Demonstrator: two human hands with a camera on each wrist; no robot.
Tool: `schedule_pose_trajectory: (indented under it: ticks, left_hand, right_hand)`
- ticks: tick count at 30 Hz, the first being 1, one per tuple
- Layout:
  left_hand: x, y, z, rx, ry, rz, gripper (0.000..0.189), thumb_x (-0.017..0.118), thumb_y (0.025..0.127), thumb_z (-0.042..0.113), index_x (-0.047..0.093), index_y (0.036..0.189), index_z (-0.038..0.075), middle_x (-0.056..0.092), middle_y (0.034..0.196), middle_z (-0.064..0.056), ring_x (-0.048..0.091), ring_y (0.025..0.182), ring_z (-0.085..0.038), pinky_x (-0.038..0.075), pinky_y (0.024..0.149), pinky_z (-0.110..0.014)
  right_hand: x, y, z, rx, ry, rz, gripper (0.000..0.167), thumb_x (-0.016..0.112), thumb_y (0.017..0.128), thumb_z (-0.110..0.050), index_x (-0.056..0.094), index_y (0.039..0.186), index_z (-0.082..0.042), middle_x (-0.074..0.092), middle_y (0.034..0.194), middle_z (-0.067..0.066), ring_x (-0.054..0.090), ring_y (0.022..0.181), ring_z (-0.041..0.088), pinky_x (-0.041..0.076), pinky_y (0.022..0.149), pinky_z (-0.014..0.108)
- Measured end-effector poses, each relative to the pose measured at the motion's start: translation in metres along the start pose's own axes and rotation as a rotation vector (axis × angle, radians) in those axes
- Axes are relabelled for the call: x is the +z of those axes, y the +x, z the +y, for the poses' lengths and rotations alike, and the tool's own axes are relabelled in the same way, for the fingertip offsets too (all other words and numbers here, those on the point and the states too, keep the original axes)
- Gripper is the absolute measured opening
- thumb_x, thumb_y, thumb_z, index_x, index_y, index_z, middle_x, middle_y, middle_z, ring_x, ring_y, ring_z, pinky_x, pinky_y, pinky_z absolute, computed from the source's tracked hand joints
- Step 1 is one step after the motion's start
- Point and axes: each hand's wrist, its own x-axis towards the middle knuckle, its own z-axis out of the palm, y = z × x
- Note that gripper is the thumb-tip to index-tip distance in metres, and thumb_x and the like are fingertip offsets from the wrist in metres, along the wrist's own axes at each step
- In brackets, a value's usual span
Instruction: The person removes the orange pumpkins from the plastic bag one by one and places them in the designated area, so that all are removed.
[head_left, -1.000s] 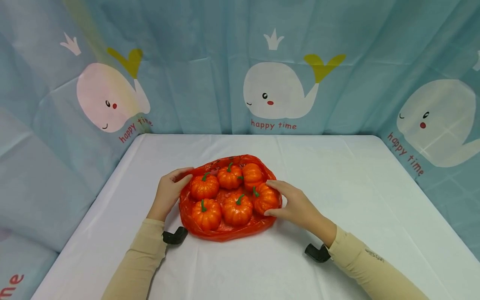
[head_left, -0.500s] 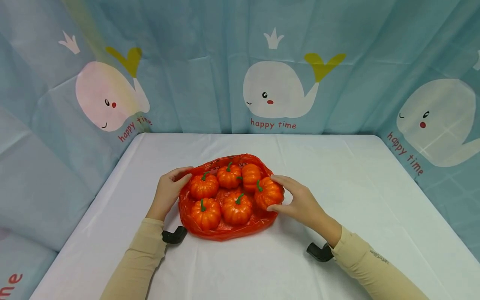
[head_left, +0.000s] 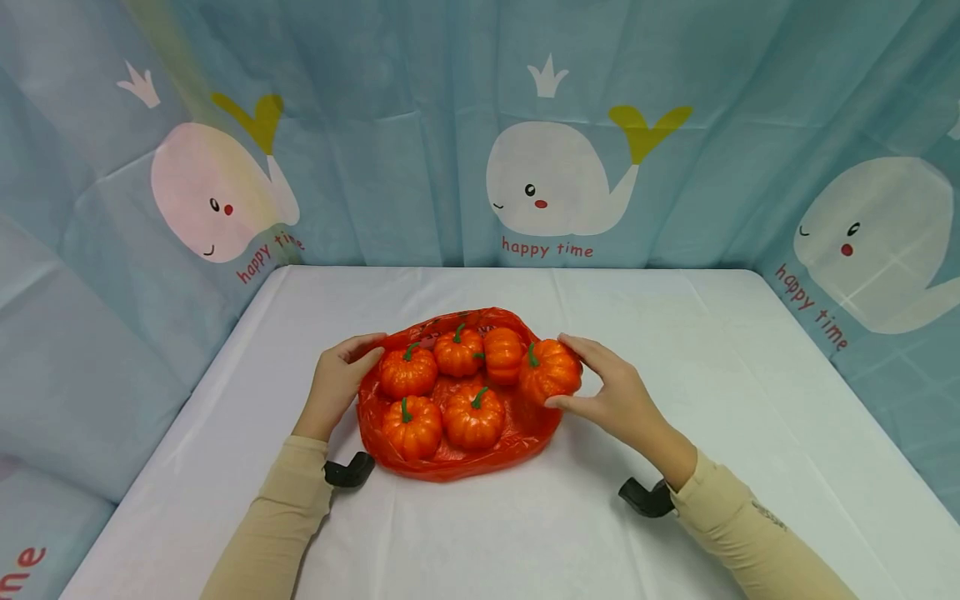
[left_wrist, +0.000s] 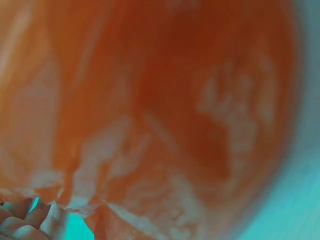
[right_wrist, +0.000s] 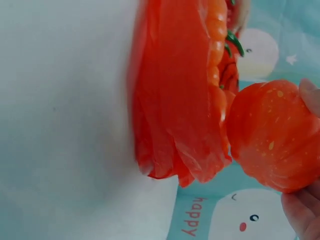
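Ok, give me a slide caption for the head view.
Right hand holds a pumpkin at the edge of a red bag; left hand grips the opposite side.

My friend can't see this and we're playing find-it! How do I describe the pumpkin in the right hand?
On the white table, find the open red plastic bag. Go to the bag's right end in the head view, where the right hand is. The orange pumpkin there is the only one a hand grips; the other five pumpkins sit in the bag.

bag: thin crinkled glossy plastic | pumpkins: glossy, ribbed | tablecloth: matt | sleeves: matt cloth
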Motion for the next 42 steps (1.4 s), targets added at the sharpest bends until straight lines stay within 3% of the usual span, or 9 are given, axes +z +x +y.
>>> schedule_pose_trajectory:
  ticks: [6, 12, 17, 32, 39, 42]
  left_hand:
    - [0.0, 0.001, 0.0, 0.004, -0.001, 0.001, 0.046, 0.059, 0.1, 0.036, 0.059, 0.137, 0.01, 0.059, 0.141, -0.012, 0.049, 0.136, -0.027, 0.042, 0.114, -0.045]
    - [0.0, 0.0, 0.0, 0.009, 0.002, -0.001, 0.046, 0.058, 0.1, 0.037, 0.059, 0.138, 0.01, 0.058, 0.142, -0.012, 0.049, 0.136, -0.027, 0.042, 0.114, -0.045]
    - [-0.001, 0.001, -0.001, 0.009, 0.006, 0.0, 0.046, 0.059, 0.1, 0.037, 0.059, 0.137, 0.01, 0.058, 0.142, -0.012, 0.049, 0.136, -0.027, 0.042, 0.114, -0.045]
    - [0.0, 0.0, -0.001, 0.003, 0.003, -0.002, 0.046, 0.058, 0.1, 0.036, 0.059, 0.137, 0.009, 0.058, 0.141, -0.012, 0.049, 0.136, -0.028, 0.042, 0.114, -0.045]
    - [0.0, 0.001, -0.002, 0.003, 0.0, -0.001, 0.047, 0.059, 0.1, 0.037, 0.059, 0.137, 0.009, 0.058, 0.141, -0.012, 0.049, 0.136, -0.027, 0.042, 0.114, -0.045]
    - [-0.001, 0.001, -0.002, 0.003, 0.0, 0.0, 0.046, 0.059, 0.1, 0.037, 0.059, 0.137, 0.01, 0.059, 0.141, -0.012, 0.049, 0.135, -0.027, 0.042, 0.114, -0.045]
  right_hand:
    - [-0.006, 0.002, 0.003, -0.009, -0.011, 0.057, 0.078, 0.092, 0.068, -0.017, 0.058, 0.136, -0.003, 0.061, 0.136, 0.015, 0.059, 0.126, 0.031, 0.053, 0.099, 0.044]
    - [-0.01, 0.005, 0.006, -0.019, -0.003, 0.095, 0.078, 0.092, 0.066, -0.015, 0.059, 0.136, -0.005, 0.062, 0.135, 0.012, 0.06, 0.124, 0.028, 0.05, 0.1, 0.033]
    - [-0.014, 0.006, 0.007, 0.0, 0.006, 0.125, 0.078, 0.092, 0.066, -0.013, 0.059, 0.136, -0.004, 0.062, 0.135, 0.013, 0.06, 0.124, 0.029, 0.052, 0.098, 0.04]
    - [-0.023, 0.007, 0.014, 0.167, 0.07, 0.206, 0.076, 0.091, 0.069, -0.012, 0.058, 0.137, -0.005, 0.06, 0.138, 0.014, 0.058, 0.127, 0.03, 0.047, 0.103, 0.046]
    - [-0.025, 0.005, 0.02, 0.241, 0.08, 0.206, 0.075, 0.09, 0.071, -0.015, 0.057, 0.139, -0.007, 0.057, 0.142, 0.013, 0.057, 0.129, 0.03, 0.046, 0.105, 0.029]
    - [-0.025, 0.005, 0.024, 0.27, 0.095, 0.208, 0.074, 0.089, 0.073, -0.015, 0.057, 0.139, -0.005, 0.057, 0.143, 0.013, 0.055, 0.131, 0.03, 0.045, 0.105, 0.028]
